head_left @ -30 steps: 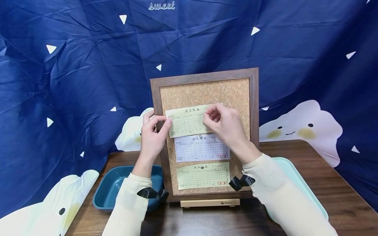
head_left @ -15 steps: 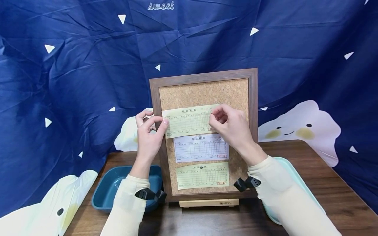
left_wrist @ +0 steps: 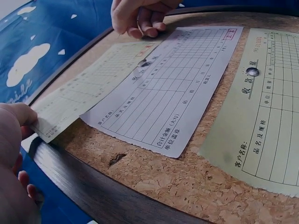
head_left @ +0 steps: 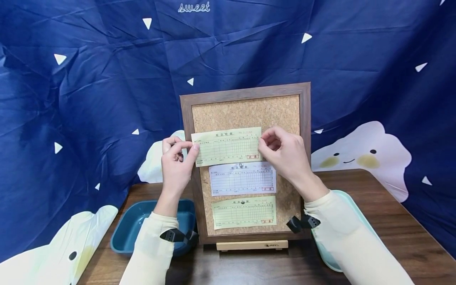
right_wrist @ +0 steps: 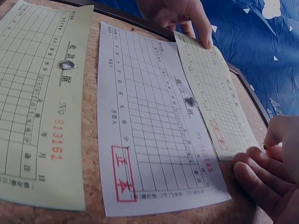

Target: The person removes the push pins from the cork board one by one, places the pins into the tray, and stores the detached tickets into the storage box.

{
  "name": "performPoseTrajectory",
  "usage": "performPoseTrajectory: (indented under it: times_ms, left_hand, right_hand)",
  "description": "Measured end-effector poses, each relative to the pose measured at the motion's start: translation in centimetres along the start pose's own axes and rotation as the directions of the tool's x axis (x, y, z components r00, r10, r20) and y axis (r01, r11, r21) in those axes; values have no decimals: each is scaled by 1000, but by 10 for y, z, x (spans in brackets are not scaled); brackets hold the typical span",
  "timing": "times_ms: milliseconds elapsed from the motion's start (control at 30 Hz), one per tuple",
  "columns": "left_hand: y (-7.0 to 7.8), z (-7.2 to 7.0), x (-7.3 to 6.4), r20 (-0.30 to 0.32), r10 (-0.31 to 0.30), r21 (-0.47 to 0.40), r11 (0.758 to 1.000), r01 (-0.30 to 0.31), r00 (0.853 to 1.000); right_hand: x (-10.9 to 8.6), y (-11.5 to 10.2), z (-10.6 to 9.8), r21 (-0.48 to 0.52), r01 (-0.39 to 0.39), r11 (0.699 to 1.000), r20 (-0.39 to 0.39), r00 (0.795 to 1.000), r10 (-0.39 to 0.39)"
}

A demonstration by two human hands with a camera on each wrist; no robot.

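A yellow-green receipt slip [head_left: 224,146] overlaps the upper half of a framed corkboard [head_left: 246,113]. My left hand [head_left: 177,162] pinches its left edge between thumb and forefinger. At the slip's right edge is my right hand [head_left: 286,156], its thumb and forefinger brought together there and the other fingers curled. Just beneath, a white receipt [head_left: 243,181] is fixed by a pushpin [right_wrist: 190,101], and the upper slip's lower edge comes close to that pin. Lower on the cork, another yellow-green receipt [head_left: 244,215] is held by its own pushpin [left_wrist: 252,72].
The board stands on a small wooden base [head_left: 252,245] on a dark wooden table [head_left: 228,269]. To its left is a blue bin [head_left: 122,225]; a mint tray [head_left: 327,253] lies partly under the right forearm. A blue curtain [head_left: 107,118] hangs behind.
The upper receipt has shifted slightly left with the left hand. My right hand has moved right, from in front of the slip to its right edge, uncovering the red stamp.
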State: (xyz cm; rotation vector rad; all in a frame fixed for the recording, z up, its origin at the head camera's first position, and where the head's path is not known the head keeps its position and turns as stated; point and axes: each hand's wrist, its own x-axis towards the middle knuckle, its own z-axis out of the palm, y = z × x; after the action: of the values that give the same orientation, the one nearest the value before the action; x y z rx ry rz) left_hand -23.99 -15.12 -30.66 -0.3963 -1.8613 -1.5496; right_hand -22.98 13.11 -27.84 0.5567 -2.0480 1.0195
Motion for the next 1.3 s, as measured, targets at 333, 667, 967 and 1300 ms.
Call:
performPoseTrajectory:
  times_ms: [333,667,967,1300]
  left_hand:
    - [-2,-4,2,-42,24,-55,998,-27,999]
    - [-5,-9,4,-75,71,-96,992,-78,995]
    - [-4,-14,4,-107,55,-130,989,-69,993]
    - [-4,-16,4,-120,48,-131,989,-64,992]
  right_hand:
    - [-2,7,-9,0,30,1000,-55,998,-30]
    - [-4,14,-16,18,50,999,-112,993,-48]
    - [-4,15,-23,53,16,998,-112,994,-10]
    - [-5,15,-28,82,-24,996,-105,994,32]
